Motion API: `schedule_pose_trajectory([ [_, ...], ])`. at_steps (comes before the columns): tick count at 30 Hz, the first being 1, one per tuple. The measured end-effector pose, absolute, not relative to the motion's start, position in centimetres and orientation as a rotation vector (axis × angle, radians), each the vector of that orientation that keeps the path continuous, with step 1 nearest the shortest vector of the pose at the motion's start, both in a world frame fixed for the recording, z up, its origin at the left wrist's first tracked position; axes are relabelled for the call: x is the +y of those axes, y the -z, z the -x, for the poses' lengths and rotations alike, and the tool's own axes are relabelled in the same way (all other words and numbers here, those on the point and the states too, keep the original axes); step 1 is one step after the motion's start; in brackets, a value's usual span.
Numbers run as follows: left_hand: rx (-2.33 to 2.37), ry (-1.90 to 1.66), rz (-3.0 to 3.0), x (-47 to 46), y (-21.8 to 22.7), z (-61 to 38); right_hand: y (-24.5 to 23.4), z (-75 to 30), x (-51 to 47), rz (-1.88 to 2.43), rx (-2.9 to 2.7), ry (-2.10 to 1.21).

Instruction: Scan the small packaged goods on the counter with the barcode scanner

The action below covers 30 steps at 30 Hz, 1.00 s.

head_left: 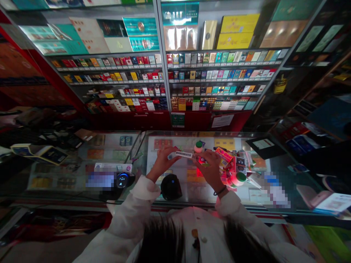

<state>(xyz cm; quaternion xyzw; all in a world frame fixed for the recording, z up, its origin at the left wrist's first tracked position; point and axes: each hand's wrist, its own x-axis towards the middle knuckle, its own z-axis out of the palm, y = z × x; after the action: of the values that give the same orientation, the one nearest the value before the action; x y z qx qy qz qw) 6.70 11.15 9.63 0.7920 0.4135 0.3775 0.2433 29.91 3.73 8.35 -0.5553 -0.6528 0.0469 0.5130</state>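
Observation:
My left hand (162,160) and my right hand (210,166) are raised over a glass counter (192,138) and together hold a long white-sided carton (183,154) by its two ends. Fingers of both hands are curled round it. A small bottle with a green cap (197,147) stands just behind the carton. By my right wrist lies a pile of colourful packets (227,160) and another green-capped bottle (239,178). A dark band sits on my right wrist. White sleeves cover both arms.
A black round device (171,187) sits on the counter below my hands, and a dark gadget with a blue light (122,180) to the left. Shelves of cigarette packs (214,78) fill the wall behind. A black tablet-like board (263,145) lies at the right.

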Motion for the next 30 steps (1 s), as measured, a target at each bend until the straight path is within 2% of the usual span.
schedule_pose_trajectory([
  [8,1.165,-0.884,-2.269,11.1,-10.3,-7.1,-9.8,-29.5,3.4,1.389,-1.692,-0.014],
  [14,0.897,-0.726,-2.002,12.4,-8.8,-7.4,-9.5,-29.6,2.9,1.413,-1.917,0.04],
  [20,0.671,-0.604,-1.816,14.6,-7.6,-7.8,-8.7,-29.5,3.0,1.348,-1.894,-0.024],
  [24,0.634,-0.633,-1.825,15.3,-7.5,-7.8,-7.9,-30.0,3.8,1.339,-1.748,-0.311],
  [30,0.604,-0.62,-1.986,16.3,-7.7,-7.8,-7.1,-31.4,5.0,1.215,-1.329,-1.169],
])
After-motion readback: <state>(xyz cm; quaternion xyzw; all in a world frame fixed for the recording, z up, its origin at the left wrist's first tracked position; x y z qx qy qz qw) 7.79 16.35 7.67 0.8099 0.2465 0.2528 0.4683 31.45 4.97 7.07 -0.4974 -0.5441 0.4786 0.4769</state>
